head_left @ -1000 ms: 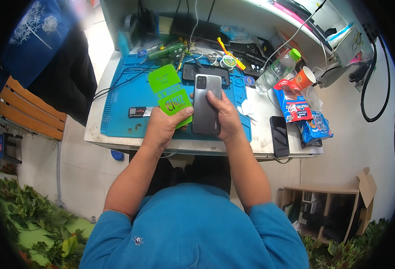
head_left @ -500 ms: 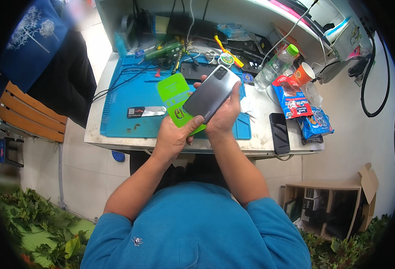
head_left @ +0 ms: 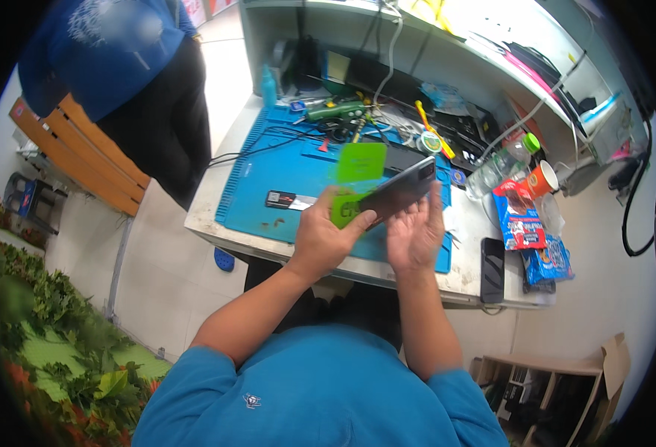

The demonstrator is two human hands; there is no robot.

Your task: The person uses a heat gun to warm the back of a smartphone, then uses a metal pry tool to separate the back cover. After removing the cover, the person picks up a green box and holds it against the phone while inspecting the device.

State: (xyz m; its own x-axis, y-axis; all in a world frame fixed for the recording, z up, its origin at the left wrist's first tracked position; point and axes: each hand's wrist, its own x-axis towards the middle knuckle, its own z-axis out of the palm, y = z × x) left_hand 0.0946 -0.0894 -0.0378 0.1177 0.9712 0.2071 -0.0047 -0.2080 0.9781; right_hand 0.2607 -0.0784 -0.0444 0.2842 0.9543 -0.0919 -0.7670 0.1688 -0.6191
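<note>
My left hand (head_left: 320, 237) grips a grey smartphone (head_left: 401, 191) by its lower end, thumb across it. The same hand holds a bright green folded card (head_left: 362, 161), which lies behind and beside the phone and is blurred. The phone tilts, its camera end up and to the right. My right hand (head_left: 416, 240) is open just below that end, palm up and fingers spread; whether its fingertips touch the phone I cannot tell. Under both hands lies a blue work mat (head_left: 250, 201), with a small black-and-silver strip (head_left: 289, 200) left of my left hand.
A black phone (head_left: 492, 270) lies at the table's right, near snack packets (head_left: 520, 217), an orange cup (head_left: 542, 179) and a green-capped bottle (head_left: 501, 168). Tools, cables and a green screwdriver-like tool (head_left: 335, 111) crowd the back. A person in blue (head_left: 123, 63) stands at the left.
My right hand has let go of the phone and opened. The phone has tipped to a steeper angle, now in my left hand with the card. The whole view has shifted and turned.
</note>
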